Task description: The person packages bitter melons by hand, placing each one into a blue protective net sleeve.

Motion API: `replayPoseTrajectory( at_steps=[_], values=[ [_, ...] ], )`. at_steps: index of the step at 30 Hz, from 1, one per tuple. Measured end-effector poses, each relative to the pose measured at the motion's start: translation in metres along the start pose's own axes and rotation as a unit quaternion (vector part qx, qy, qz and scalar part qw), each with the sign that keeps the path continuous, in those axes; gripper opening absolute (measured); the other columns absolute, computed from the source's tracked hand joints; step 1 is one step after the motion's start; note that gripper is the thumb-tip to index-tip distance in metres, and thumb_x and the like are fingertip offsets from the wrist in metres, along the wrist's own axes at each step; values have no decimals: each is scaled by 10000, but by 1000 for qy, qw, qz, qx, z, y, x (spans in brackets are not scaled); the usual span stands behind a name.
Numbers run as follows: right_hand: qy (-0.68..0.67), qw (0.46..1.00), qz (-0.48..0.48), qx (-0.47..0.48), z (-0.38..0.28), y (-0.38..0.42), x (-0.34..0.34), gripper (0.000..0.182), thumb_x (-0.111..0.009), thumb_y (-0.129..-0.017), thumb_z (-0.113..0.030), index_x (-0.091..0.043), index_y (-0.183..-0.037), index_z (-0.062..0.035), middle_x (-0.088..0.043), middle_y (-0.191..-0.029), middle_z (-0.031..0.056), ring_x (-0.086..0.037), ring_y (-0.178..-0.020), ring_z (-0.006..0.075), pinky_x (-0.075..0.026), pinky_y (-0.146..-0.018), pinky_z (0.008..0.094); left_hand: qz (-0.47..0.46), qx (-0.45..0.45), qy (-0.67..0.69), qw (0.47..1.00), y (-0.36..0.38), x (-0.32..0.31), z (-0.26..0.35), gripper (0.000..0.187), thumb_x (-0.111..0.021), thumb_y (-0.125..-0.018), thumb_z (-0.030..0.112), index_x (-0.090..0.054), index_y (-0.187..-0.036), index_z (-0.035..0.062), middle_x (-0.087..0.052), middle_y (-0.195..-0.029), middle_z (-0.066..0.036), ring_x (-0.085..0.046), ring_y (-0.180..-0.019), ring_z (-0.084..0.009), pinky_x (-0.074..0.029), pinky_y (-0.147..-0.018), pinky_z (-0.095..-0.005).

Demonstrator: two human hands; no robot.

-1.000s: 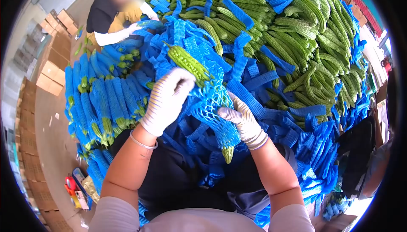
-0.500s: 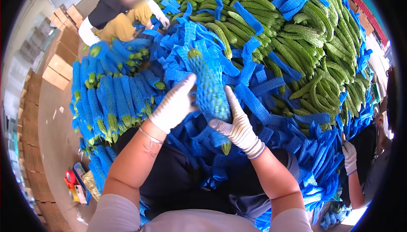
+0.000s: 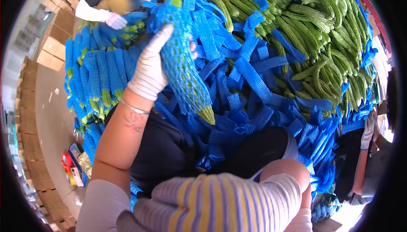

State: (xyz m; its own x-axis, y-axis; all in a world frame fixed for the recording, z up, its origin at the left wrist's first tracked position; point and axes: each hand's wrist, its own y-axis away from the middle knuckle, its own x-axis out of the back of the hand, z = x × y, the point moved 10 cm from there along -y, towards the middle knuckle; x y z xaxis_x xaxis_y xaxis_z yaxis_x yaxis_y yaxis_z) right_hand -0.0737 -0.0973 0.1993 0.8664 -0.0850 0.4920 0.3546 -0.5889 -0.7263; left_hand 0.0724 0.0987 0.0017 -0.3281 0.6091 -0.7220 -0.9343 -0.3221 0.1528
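My left hand (image 3: 152, 64), in a striped white glove, is closed around a long green bitter melon (image 3: 206, 114) in a blue mesh sleeve (image 3: 180, 58). The melon is held tilted, its pointed lower end bare and its upper tip poking out above. My right hand (image 3: 224, 204) is raised close to the camera at the bottom, in a glove with yellow and purple stripes. Its back faces me; its fingertips are cut off or hidden. Loose blue mesh sleeves (image 3: 254, 81) lie piled beyond my lap.
Sleeved melons (image 3: 99, 73) are stacked at left. Bare bitter melons (image 3: 313, 24) heap up at right. One co-worker's gloved hand (image 3: 115, 20) shows at upper left, another's (image 3: 368, 132) at right. Cardboard boxes (image 3: 55, 50) and a tape roll (image 3: 67, 159) stand along the left.
My right hand has let go of the sleeved melon and come up close to the camera. My left hand has lifted the melon up and to the left. The view has shifted slightly.
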Motion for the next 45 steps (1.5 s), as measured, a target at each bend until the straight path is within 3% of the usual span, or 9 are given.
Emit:
replayPoseTrajectory(
  at_steps=[4,12,18,23,27,30,34,38,45],
  values=[
    [-24,999,-18,22,-9,-13,-12,348,-656,-772,-166,-633,-1112,-97,-609,-985,69,-587,-786,206,-458,-687,311,-5,-159,-42,986,31,0,88,411,-618,-891,347,-556,-1127,17,-613,-953,-116,-604,-882,-238,-513,-823,-409],
    [-92,993,-71,27,-10,-33,-56,344,-640,-750,-192,-640,-1086,-118,-602,-937,51,-576,-744,194,-445,-611,310,313,-338,-268,846,256,125,266,435,-600,-909,355,-584,-1153,-4,-656,-1019,-123,-640,-846,-187,-534,-775,-319],
    [-135,983,-121,31,-11,-41,-95,342,-627,-734,-212,-646,-1066,-134,-597,-902,37,-567,-713,186,-435,-554,309,544,-149,-264,783,412,238,181,533,-713,-772,505,-642,-1033,46,-642,-791,-40,-590,-622,-134,-484,-559,-244],
    [-147,975,-160,42,-13,-58,-121,341,-617,-720,-228,-650,-1050,-147,-593,-872,26,-560,-687,179,-427,-507,308,609,-112,-248,745,506,326,128,253,-745,-794,265,-622,-956,113,-647,-711,-68,-602,-499,-186,-509,-453,-295],
    [-135,979,-151,6,-14,-60,-147,341,-609,-709,-241,-653,-1037,-158,-590,-848,17,-555,-666,174,-421,-469,308,583,-73,-158,793,508,351,96,378,-725,-806,246,-616,-1134,92,-680,-877,-36,-647,-697,-158,-543,-654,-293],
    [-99,991,87,-23,0,-61,-113,378,-605,-679,-206,-660,-1019,-50,-576,-790,33,-524,-579,130,-380,-400,264,575,-45,-181,797,505,373,90,468,-710,-815,290,-587,-1213,76,-674,-945,-23,-640,-783,-152,-523,-735,-294],
    [-140,959,-246,27,-26,-102,-147,498,-627,-598,-304,-634,-1059,-115,-591,-777,70,-585,-606,208,-440,-412,332,573,28,-215,790,509,378,73,567,-710,-797,368,-542,-1264,93,-653,-1008,-28,-616,-824,-158,-508,-728,-324],
    [-59,975,-215,-22,-2,-73,-144,407,-611,-696,-250,-641,-1066,-83,-612,-792,97,-590,-630,210,-455,-491,320,633,76,-316,702,565,381,55,864,-742,-738,443,-368,-1411,50,-508,-1328,-112,-440,-1240,-248,-297,-1055,-385],
    [120,956,-59,-261,91,17,-90,246,-583,-855,-148,-654,-1062,-34,-641,-791,116,-592,-665,190,-472,-614,289,623,49,-313,715,620,362,-47,909,-760,-772,312,-231,-1452,23,-532,-1277,-133,-493,-1168,-237,-356,-1014,-324]
  ],
)
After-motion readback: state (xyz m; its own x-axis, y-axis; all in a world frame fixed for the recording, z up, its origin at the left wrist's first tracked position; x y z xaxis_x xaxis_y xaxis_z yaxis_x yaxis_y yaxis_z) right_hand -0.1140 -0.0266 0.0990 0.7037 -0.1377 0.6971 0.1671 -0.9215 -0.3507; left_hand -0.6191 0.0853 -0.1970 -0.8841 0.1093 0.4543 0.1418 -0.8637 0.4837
